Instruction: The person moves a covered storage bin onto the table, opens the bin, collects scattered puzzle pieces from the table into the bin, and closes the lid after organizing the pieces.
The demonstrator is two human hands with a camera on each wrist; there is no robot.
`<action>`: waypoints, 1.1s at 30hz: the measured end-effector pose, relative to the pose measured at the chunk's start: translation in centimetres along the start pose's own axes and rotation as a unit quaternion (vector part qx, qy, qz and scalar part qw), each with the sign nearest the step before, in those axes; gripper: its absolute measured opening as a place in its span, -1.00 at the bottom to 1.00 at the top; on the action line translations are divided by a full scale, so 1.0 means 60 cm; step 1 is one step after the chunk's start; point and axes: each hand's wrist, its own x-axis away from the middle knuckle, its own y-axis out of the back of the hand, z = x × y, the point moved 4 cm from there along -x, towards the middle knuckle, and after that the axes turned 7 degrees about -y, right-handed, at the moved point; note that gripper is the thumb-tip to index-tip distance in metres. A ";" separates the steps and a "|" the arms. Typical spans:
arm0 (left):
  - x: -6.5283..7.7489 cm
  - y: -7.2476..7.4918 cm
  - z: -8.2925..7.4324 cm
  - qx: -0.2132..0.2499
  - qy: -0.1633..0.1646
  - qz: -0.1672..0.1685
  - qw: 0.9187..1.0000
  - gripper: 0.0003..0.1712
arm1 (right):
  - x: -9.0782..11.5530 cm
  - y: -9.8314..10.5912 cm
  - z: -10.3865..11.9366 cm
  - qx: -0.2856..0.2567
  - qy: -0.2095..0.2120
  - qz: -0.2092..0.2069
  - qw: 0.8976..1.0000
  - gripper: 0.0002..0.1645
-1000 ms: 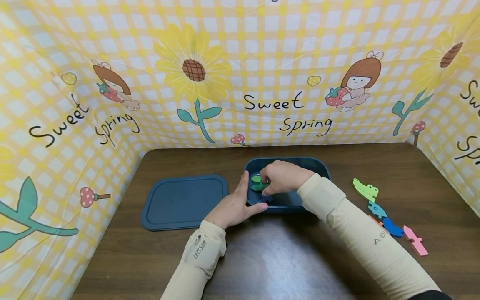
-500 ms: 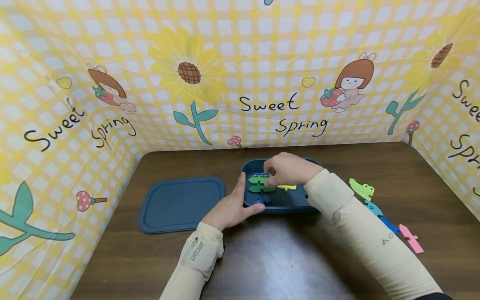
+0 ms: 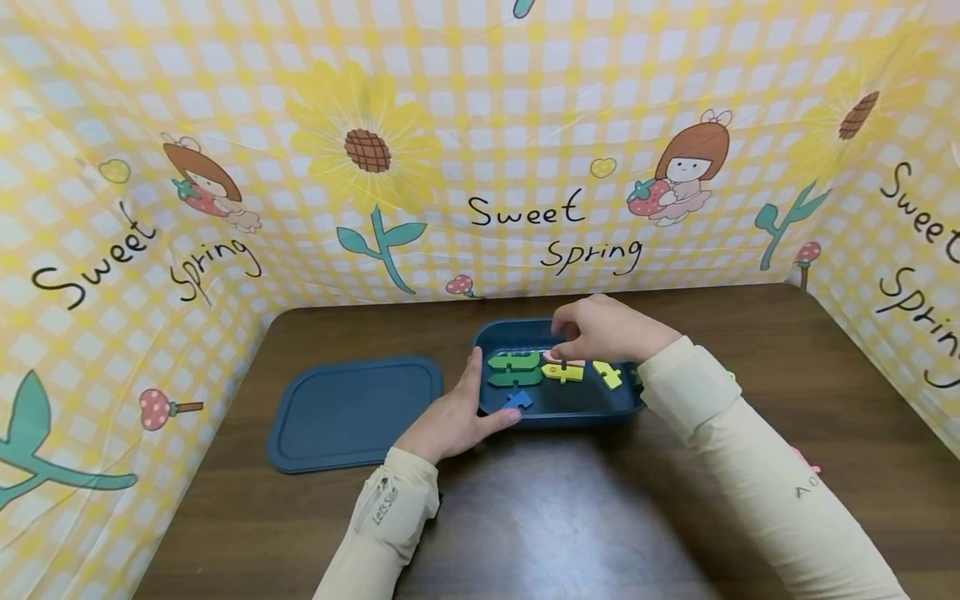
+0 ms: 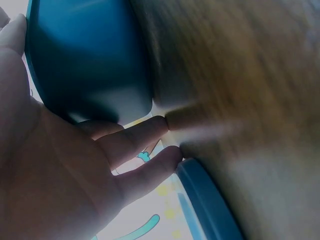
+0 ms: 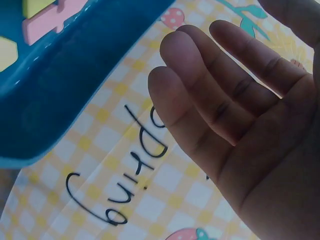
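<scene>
A dark blue box [image 3: 577,420] holds several flat, arrow-shaped puzzle-like pieces. My left hand [image 3: 448,418] rests against its left side, fingers extended along the wall and thumb over the front rim near a blue piece [image 3: 517,401]. My right hand [image 3: 611,330] hovers above the box with bent fingers, close to a pink piece [image 5: 47,22] and a yellow piece [image 3: 562,372]. Nothing shows between its fingers in the right wrist view. Left of these lie two green pieces [image 3: 514,378], side by side. Another yellow piece [image 3: 607,375] lies farther right, partly beside my wrist.
A flat dark blue lid [image 3: 354,412] lies left of the box on the brown wooden table [image 3: 540,517]. My right forearm hides most of the pieces on the right; a pink piece [image 3: 804,459] peeks out. Yellow checked cloth [image 3: 517,125] walls the table.
My right hand has shifted right and away from the green pieces, uncovering the yellow and pink ones. The left hand stays at the box. The head view has swung slightly right.
</scene>
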 end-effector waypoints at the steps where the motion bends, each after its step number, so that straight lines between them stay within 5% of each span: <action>1: 0.000 0.000 0.000 0.000 0.001 0.000 1.000 0.33 | 0.001 0.000 -0.004 -0.002 -0.003 0.000 1.000 -0.55; 33: 0.001 -0.001 -0.001 0.012 -0.011 0.003 1.000 0.30 | 0.109 0.035 -0.151 -0.037 -0.047 -0.066 0.996 -0.69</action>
